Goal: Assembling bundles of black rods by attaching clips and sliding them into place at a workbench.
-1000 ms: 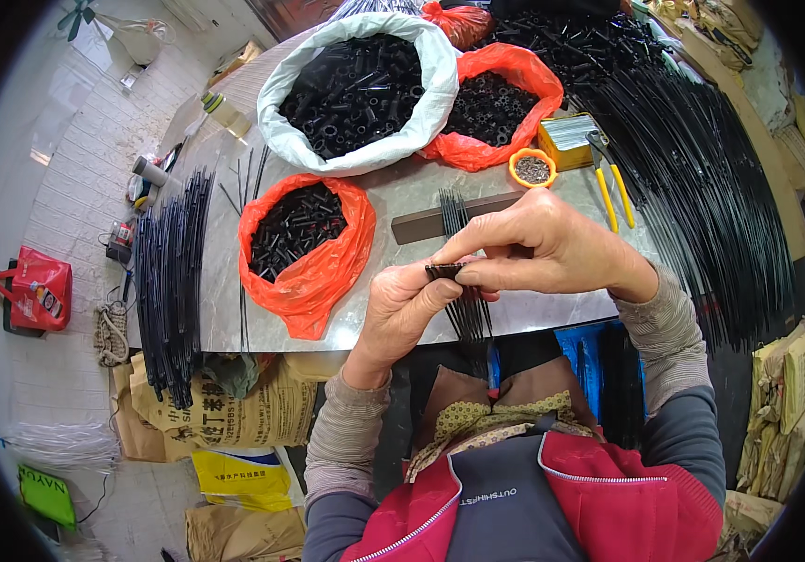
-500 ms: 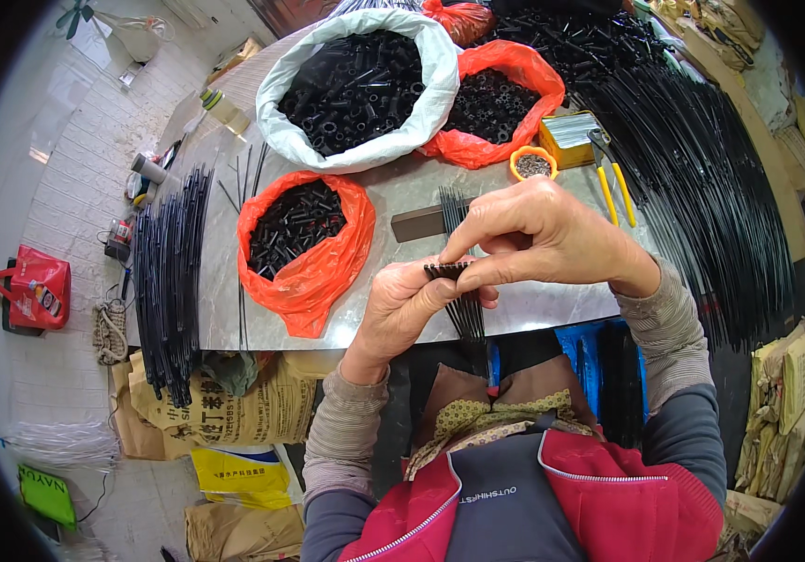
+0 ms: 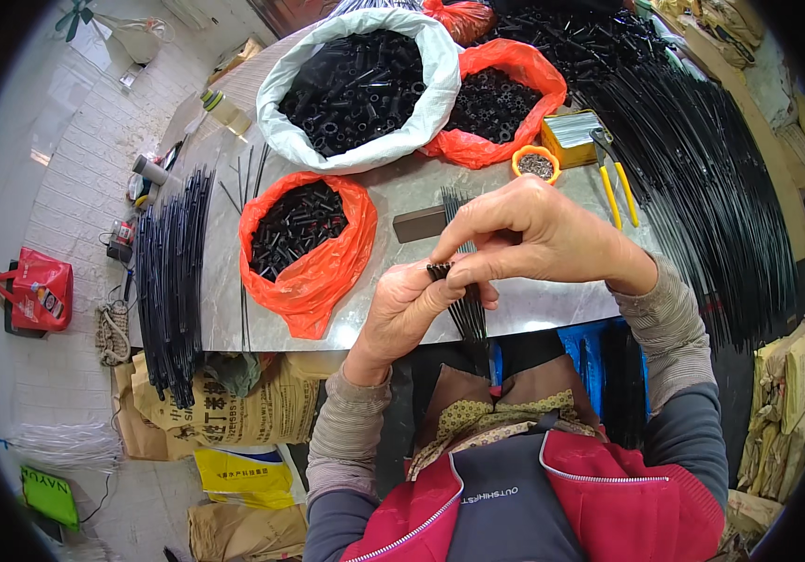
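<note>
A fanned bunch of thin black rods (image 3: 467, 314) runs between my two hands, over the near edge of the table. My left hand (image 3: 404, 304) is closed around it, thumb on top. The thumb and fingers of my right hand (image 3: 529, 239) pinch at a row of small black ends on the rods, right beside the left thumb. What exactly sits between the right fingertips is hidden. Just behind the hands lies a dark brown rectangular block (image 3: 419, 224), with the rods' far ends beside it.
Red bags (image 3: 327, 281) and a white bag (image 3: 276, 122) hold black tubular pieces. An orange cup (image 3: 553, 169) of small bits, a yellow tin (image 3: 571, 138) and yellow-handled pliers (image 3: 614, 187) stand right. Long black rods (image 3: 702, 178) cover the table's right side; another bundle (image 3: 170, 281) overhangs the left.
My right thumb and fingertips have shifted slightly left along the row of rod ends, covering more of it. My left hand keeps its hold.
</note>
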A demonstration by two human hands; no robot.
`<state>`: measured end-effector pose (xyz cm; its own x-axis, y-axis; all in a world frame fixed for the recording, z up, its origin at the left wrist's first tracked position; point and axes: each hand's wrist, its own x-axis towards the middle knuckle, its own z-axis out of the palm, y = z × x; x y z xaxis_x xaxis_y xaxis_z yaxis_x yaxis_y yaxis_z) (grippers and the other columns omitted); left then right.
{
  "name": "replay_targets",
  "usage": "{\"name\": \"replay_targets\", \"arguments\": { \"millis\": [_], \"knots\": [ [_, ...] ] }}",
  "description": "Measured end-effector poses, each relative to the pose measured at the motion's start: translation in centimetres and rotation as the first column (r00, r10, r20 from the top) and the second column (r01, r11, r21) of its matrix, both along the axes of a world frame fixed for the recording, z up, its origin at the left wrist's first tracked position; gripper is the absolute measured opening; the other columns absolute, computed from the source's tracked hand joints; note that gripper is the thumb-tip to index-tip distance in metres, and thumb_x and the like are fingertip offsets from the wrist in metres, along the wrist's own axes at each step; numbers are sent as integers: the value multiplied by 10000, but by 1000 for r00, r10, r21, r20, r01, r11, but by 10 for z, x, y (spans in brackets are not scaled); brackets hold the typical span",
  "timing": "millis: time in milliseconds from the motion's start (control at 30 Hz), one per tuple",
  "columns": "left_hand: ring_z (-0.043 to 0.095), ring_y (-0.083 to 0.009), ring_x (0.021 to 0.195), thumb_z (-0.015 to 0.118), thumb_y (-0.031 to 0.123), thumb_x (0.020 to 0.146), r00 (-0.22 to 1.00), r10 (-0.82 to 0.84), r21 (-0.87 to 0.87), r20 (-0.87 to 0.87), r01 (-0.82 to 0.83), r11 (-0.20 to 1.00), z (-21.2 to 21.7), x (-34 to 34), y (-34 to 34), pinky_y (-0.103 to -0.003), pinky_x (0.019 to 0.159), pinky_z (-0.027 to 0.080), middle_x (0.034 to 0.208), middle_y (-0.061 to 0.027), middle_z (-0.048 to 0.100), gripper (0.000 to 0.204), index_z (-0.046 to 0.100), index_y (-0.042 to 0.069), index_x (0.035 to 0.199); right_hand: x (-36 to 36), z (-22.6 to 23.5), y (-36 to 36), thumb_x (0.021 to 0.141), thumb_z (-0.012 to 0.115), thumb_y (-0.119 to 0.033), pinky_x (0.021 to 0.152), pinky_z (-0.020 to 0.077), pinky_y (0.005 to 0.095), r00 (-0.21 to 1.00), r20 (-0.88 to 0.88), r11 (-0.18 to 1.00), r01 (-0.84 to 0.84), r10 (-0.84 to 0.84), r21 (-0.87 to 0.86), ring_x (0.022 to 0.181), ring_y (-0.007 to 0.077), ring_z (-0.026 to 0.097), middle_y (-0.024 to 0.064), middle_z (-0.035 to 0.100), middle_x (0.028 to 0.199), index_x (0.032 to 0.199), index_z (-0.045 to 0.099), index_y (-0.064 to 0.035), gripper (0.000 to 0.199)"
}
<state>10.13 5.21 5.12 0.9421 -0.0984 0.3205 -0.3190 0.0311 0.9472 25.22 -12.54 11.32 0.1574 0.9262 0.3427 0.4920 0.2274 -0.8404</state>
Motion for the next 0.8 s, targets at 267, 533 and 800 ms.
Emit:
{"name": "replay_targets", "arguments": {
  "millis": [267, 533, 800],
  "knots": [
    [740, -236, 985, 569, 230, 1115, 997, 0, 102, 81, -9, 995, 12, -3, -3, -365, 914, 577, 1031, -128, 762, 331, 714, -67, 1118, -6, 9, 8, 862, 886, -258, 561, 445, 273, 994, 107, 1000, 18, -18, 8, 599, 100, 554, 32, 605, 727, 1059, 756, -15, 339],
    [716, -207, 954, 599, 179, 1092, 1000, 15, -87, -10, -15, 996, -2, -9, -8, -334, 877, 562, 1028, -118, 746, 293, 703, -69, 1209, -3, 8, 11, 921, 822, -211, 549, 417, 242, 980, -176, 996, -94, 93, 7, 619, 54, 504, -20, 545, 742, 1134, 735, -9, 306],
    [710, -244, 925, 598, 263, 1087, 998, 50, -3, -33, -50, 999, 4, -12, -6, -381, 886, 576, 1002, -153, 717, 459, 638, -101, 1364, 7, -112, 34, 933, 700, -327, 701, 569, 442, 827, 518, 976, 204, -216, 81, 845, 312, 713, 96, 644, 934, 985, 697, -136, 198]
  ]
}}
